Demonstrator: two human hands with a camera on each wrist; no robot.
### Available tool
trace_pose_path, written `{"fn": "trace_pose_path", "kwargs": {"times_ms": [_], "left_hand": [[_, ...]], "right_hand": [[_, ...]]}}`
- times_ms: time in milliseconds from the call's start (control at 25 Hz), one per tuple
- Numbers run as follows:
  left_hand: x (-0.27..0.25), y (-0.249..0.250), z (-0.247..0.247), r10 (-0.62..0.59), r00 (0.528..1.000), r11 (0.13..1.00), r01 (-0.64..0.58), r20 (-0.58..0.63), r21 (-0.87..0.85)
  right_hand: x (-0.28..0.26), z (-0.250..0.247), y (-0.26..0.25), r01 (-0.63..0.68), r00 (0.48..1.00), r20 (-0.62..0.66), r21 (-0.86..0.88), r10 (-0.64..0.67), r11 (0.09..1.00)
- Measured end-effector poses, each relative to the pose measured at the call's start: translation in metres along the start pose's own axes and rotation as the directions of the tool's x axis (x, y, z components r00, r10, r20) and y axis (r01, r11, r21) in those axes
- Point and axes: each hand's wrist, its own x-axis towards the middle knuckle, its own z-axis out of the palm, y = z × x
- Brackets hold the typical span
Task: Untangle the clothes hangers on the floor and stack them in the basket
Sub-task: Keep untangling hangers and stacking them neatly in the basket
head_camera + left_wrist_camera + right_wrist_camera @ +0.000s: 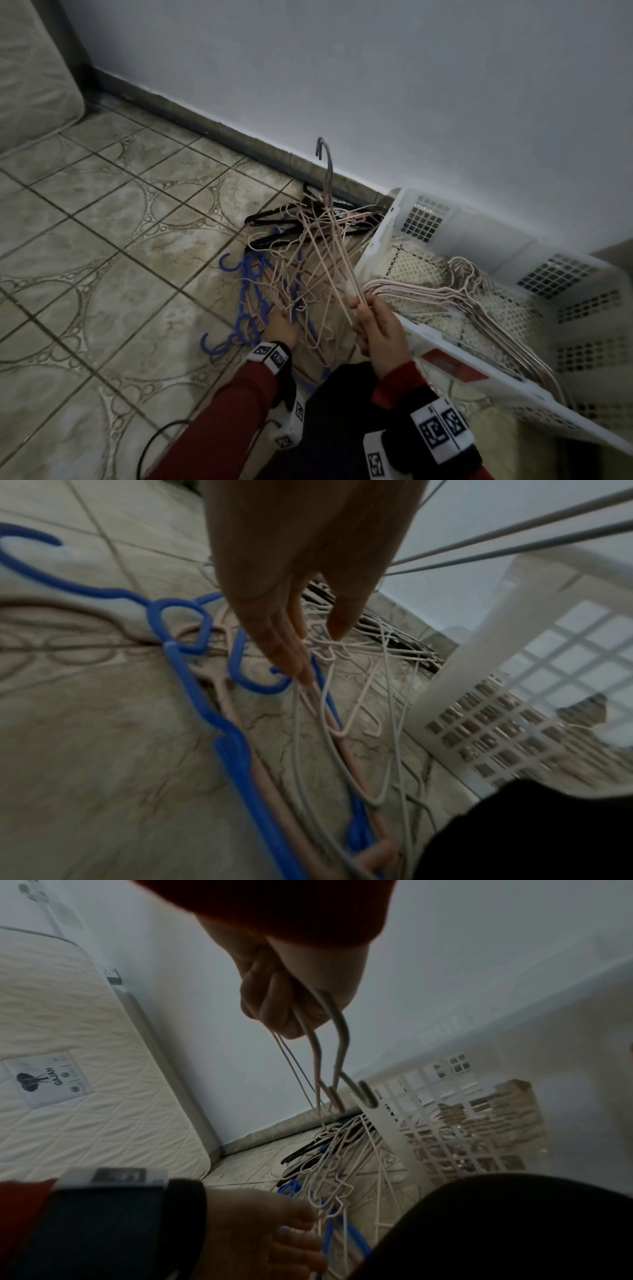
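Nearest the head camera, the right hand (378, 334), in a dark red sleeve with a black wrist strap bearing printed markers, is clenched around thin pale pink wire clothes hangers (334, 246); at least two are lifted, tilted up and away so that one hook (324, 150) stands against the grey wall (376, 68). The right wrist view shows the fingers (274, 999) curled round the wires of these hangers. The left hand (283, 327) reaches down into the tangle on the floor, its fingers (291, 653) straight and relaxed, the tips touching thin pale wires and a blue plastic hanger (192, 669) without gripping any. Around that hand lies the tangled heap of hangers (294, 267): blue plastic ones toward the left, pale pink wire ones in the middle, black plastic hangers (274, 219) farther off near the dark skirting. Just to the right of the heap, touching the wall, stands a white perforated plastic laundry basket (376, 240), and inside it a neat stack of pale pink wire hangers (438, 291) lies on the mesh bottom. The floor (102, 240) is beige patterned tile, and a quilted white mattress (30, 78) leans in the far left corner.
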Motion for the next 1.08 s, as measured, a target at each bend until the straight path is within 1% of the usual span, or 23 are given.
{"fn": "trace_pose_path", "kwargs": {"times_ms": [40, 120, 160, 200, 280, 320, 360, 400, 480, 520, 600, 640, 720, 800, 880, 960, 1040, 1080], "left_hand": [[-0.001, 0.006, 0.002, 0.012, 1.000, 1.000, -0.012, -0.004, 0.019], [-0.003, 0.017, 0.002, -0.015, 0.999, 0.998, 0.018, -0.045, 0.059], [-0.002, 0.019, 0.002, -0.012, 0.998, 0.991, 0.020, -0.068, 0.130], [-0.001, 0.019, 0.001, -0.025, 0.998, 0.983, 0.036, -0.065, 0.180], [0.012, 0.011, 0.000, -0.052, 0.999, 0.985, 0.050, 0.008, 0.164], [0.016, 0.008, 0.001, -0.039, 0.999, 0.993, 0.035, 0.035, 0.115], [0.018, 0.007, 0.002, -0.032, 0.997, 0.999, 0.030, 0.068, 0.026], [0.021, 0.004, 0.003, -0.029, 0.993, 0.994, 0.041, 0.111, -0.102], [0.016, 0.008, -0.002, 0.037, 0.981, 0.940, 0.032, 0.192, -0.341], [0.011, 0.013, -0.008, 0.090, 0.978, 0.911, -0.004, 0.189, -0.412], [-0.007, 0.029, -0.028, 0.201, 0.973, 0.853, -0.116, 0.115, -0.510], [-0.020, 0.038, -0.040, 0.246, 0.966, 0.807, -0.158, 0.080, -0.570], [-0.045, 0.055, -0.063, 0.352, 0.935, 0.710, -0.232, 0.049, -0.665], [-0.068, 0.066, -0.081, 0.439, 0.898, 0.636, -0.288, 0.028, -0.716], [-0.088, 0.073, -0.089, 0.488, 0.873, 0.589, -0.335, -0.007, -0.736], [-0.107, 0.079, -0.093, 0.520, 0.853, 0.556, -0.380, -0.047, -0.739], [-0.123, 0.082, -0.094, 0.546, 0.829, 0.545, -0.462, -0.122, -0.700], [-0.128, 0.082, -0.095, 0.544, 0.824, 0.542, -0.490, -0.158, -0.683]], "right_hand": [[-0.001, -0.002, 0.004, -0.010, 1.000, -0.005, -0.015, 0.010, 1.000], [-0.002, -0.005, 0.012, -0.028, 1.000, -0.015, -0.039, 0.027, 0.999], [-0.002, -0.008, 0.015, -0.041, 0.999, -0.021, -0.044, 0.040, 0.998], [-0.003, -0.010, 0.016, -0.051, 0.999, -0.018, -0.049, 0.050, 0.998], [-0.004, -0.013, 0.016, -0.046, 0.999, -0.007, -0.065, 0.046, 0.997], [-0.004, -0.014, 0.016, -0.035, 0.999, -0.007, -0.080, 0.034, 0.996], [-0.004, -0.014, 0.016, -0.024, 1.000, -0.013, -0.099, 0.023, 0.995], [-0.005, -0.014, 0.017, -0.016, 1.000, -0.024, -0.118, 0.014, 0.993], [-0.004, -0.011, 0.017, -0.018, 0.999, -0.050, -0.133, 0.011, 0.991], [-0.004, -0.009, 0.015, -0.027, 0.998, -0.066, -0.110, 0.020, 0.994], [-0.005, -0.005, 0.005, -0.026, 0.996, -0.091, -0.037, 0.023, 0.999], [-0.006, -0.003, -0.003, -0.024, 0.994, -0.103, 0.008, 0.025, 1.000], [-0.008, 0.001, -0.017, -0.011, 0.992, -0.124, 0.103, 0.024, 0.995], [-0.011, 0.005, -0.025, -0.004, 0.990, -0.140, 0.167, 0.027, 0.986], [-0.014, 0.010, -0.030, 0.026, 0.989, -0.145, 0.159, -0.003, 0.987], [-0.018, 0.016, -0.033, 0.078, 0.989, -0.130, 0.091, -0.066, 0.993], [-0.024, 0.021, -0.037, 0.104, 0.989, -0.113, 0.042, -0.099, 0.994], [-0.026, 0.024, -0.038, 0.093, 0.991, -0.102, 0.071, -0.086, 0.993]]}}
